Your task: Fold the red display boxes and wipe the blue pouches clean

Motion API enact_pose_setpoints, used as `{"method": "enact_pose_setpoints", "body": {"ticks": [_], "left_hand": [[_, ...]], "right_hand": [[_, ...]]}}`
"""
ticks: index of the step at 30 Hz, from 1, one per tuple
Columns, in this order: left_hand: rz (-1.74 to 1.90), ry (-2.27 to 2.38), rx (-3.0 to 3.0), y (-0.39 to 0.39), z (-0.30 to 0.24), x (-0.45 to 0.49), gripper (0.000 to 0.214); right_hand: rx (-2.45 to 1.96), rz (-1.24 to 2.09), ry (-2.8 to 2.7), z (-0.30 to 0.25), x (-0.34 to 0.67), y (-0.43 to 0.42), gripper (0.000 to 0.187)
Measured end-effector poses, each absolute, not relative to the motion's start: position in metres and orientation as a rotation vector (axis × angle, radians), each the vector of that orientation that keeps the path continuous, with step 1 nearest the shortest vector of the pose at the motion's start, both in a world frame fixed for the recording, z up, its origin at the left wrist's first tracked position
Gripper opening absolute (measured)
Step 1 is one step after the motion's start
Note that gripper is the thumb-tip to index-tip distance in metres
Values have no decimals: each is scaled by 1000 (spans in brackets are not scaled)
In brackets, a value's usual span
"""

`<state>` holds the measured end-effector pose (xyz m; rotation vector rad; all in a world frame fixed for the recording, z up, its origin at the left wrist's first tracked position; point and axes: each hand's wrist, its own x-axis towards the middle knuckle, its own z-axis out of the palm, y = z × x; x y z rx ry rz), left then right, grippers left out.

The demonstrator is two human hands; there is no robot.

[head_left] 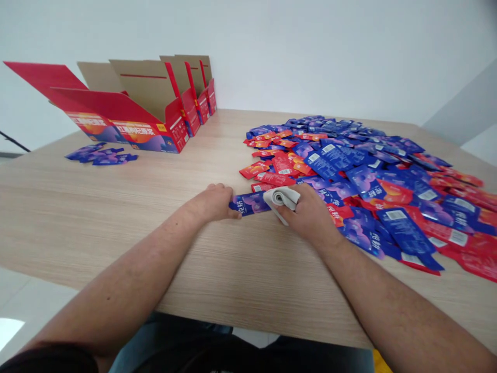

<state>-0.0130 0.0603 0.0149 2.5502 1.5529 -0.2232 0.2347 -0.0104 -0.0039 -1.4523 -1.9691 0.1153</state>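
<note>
A blue-purple sachet with white lettering lies across the middle, just above the table. My left hand is closed on its left end, thumb and fingers pinching it. In my right hand is a folded grey-white cloth, gripped in the fingers and pressed against the sachet's right end, which it hides. Right beside that hand spreads a big heap of blue and red sachets, many overlapping, some face up and others showing barcodes.
Several open red cardboard boxes stand in a row at the back left, flaps raised. A small group of blue sachets lies before the front box. The wooden table meets a white wall; its front edge is near my lap.
</note>
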Motion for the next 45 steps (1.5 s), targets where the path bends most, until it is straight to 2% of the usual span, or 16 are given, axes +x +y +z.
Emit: {"method": "enact_pose_setpoints", "body": {"ticks": [6, 13, 18, 21, 24, 28, 34, 38, 43, 45], "left_hand": [[33, 1502, 2276, 67, 22, -22, 16], [416, 1483, 2011, 66, 33, -27, 18], [765, 1066, 1449, 54, 26, -13, 14], [743, 928, 1284, 40, 22, -1, 12], [688, 904, 1323, 28, 17, 9, 19], [640, 991, 1368, 24, 6, 17, 27], [474, 1000, 1187, 30, -3, 20, 19], [476, 1025, 1460, 32, -6, 19, 20], [578, 1090, 1523, 33, -11, 20, 20], [607, 1135, 1515, 33, -12, 22, 15]], "right_hand": [[-1489, 132, -1947, -3, 233, -10, 23], [-1462, 60, -1945, 5, 237, -12, 26], [-1299, -7, -2056, 20, 231, -27, 17], [-1193, 26, -2109, 25, 222, -38, 16], [-1095, 83, -2182, 21, 213, -44, 20], [-1182, 137, -2211, 7, 211, -38, 22], [-1323, 191, -2184, -1, 210, -33, 20], [-1206, 402, -2366, 4, 206, -39, 24], [-1340, 191, -2245, 3, 210, -36, 23], [-1285, 221, -2276, 2, 210, -36, 26]]}}
